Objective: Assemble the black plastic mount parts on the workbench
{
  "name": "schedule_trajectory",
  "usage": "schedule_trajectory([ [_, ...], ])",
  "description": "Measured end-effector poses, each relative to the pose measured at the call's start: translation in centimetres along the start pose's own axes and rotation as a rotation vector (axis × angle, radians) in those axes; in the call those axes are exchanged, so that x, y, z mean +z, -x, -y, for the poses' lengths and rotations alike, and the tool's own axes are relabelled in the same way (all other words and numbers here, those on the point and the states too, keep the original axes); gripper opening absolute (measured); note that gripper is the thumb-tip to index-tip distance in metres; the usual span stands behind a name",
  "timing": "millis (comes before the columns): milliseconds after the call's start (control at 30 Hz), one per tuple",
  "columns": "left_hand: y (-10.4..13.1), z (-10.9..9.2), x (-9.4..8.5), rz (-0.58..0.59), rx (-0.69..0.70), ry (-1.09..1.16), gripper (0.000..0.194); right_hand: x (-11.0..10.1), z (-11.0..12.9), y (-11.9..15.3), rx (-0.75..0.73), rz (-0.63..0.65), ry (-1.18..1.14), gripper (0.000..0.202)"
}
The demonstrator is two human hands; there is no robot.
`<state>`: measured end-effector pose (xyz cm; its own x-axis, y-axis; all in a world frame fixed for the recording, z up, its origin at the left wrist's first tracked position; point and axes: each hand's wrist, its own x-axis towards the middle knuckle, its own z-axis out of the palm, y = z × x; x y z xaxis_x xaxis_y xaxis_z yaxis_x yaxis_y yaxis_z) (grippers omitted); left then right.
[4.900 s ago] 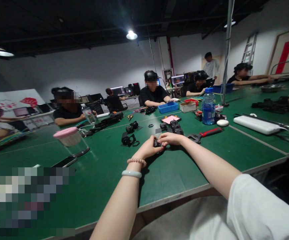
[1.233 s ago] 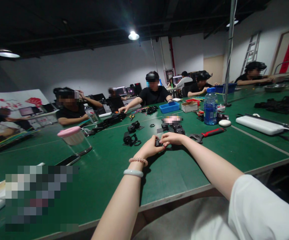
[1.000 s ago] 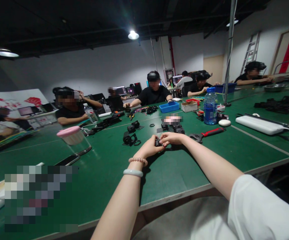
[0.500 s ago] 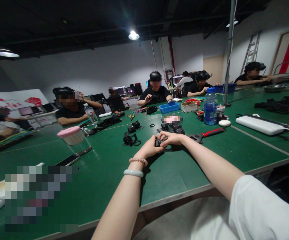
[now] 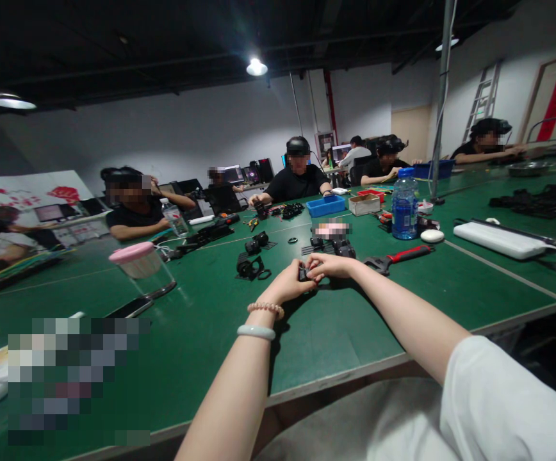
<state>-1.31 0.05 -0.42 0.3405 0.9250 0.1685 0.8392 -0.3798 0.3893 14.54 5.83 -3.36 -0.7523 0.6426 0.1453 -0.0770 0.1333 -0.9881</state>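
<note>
Just above the green table (image 5: 335, 346), a small black part (image 5: 303, 274) is gripped between my two hands. My left hand (image 5: 290, 282), with a beaded bracelet and a pale bangle at its wrist, is closed around one side of it. The fingers of my right hand (image 5: 330, 265) are closed on the other side. Much of the part is hidden by my fingers, so its exact kind does not show. Left of my hands lie black ring-shaped parts (image 5: 250, 266). Black parts (image 5: 340, 247) lie just beyond my right hand.
A red-handled adjustable wrench (image 5: 408, 255) lies to the right, near a blue water bottle (image 5: 404, 208). At the left stands a pink-lidded clear cup (image 5: 138, 262) beside a phone (image 5: 129, 308). Across the table are a blue tray (image 5: 326, 206) and several people at work.
My right fingers have shifted slightly on the black part; my arms stay in place. The person across has lowered a dark object toward the table, to the left.
</note>
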Motion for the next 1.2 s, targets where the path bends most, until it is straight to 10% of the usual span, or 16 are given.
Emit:
schedule_trajectory([
  [1200,0.13,-0.53,0.16,-0.068,0.055,0.099,0.057,0.02,-0.56,-0.78,0.023,-0.071,0.032,0.010],
])
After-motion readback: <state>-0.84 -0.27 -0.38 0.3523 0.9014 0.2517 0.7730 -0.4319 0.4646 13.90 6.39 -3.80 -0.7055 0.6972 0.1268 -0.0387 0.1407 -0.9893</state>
